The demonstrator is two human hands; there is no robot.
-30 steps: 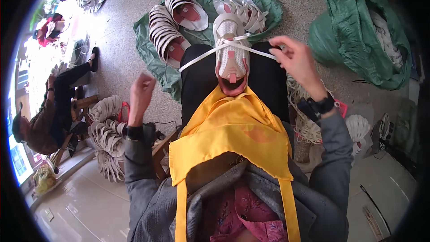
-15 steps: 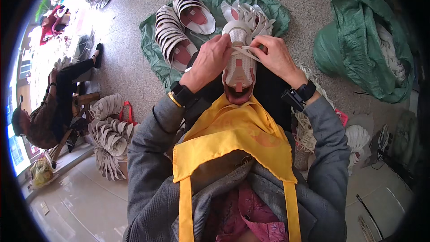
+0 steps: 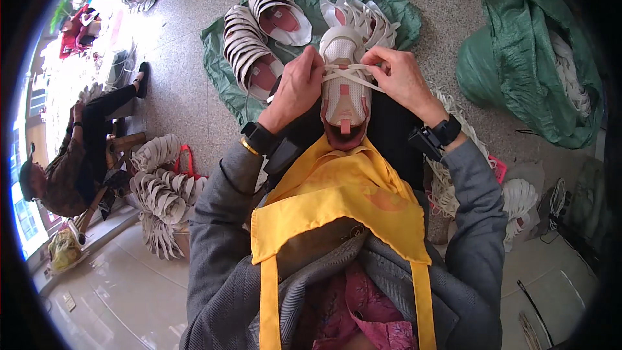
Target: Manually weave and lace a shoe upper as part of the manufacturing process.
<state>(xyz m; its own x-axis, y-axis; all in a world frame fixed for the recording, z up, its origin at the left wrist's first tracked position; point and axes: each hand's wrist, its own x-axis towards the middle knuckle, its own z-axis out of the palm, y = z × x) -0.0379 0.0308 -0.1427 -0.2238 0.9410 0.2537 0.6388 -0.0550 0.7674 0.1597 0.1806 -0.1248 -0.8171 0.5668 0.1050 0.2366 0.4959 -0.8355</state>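
A white and beige shoe upper (image 3: 338, 98) with pink trim lies lengthwise over my lap, its pink-lined collar toward me. A flat white shoelace (image 3: 348, 75) runs crosswise over it, crossing itself between my two hands. At the upper's left side, my left hand (image 3: 297, 85) pinches one part of the lace. My right hand (image 3: 403, 79) grips the lace on the other side with thumb and forefinger, and a loose end sticks out below these fingers. Curled fingers partly hide the lace in both hands.
Stacked shoe uppers (image 3: 245, 40) lie on a green sheet (image 3: 219, 81) ahead. On the right stands a green sack (image 3: 502, 68) of pale pieces, with bundled white laces (image 3: 444, 188) nearer. More piled uppers (image 3: 162, 188) are at left, near a seated person (image 3: 61, 181).
My hands have moved a little apart, the left one outward to the left. More of the crossed lace now shows between them, stretched across the upper.
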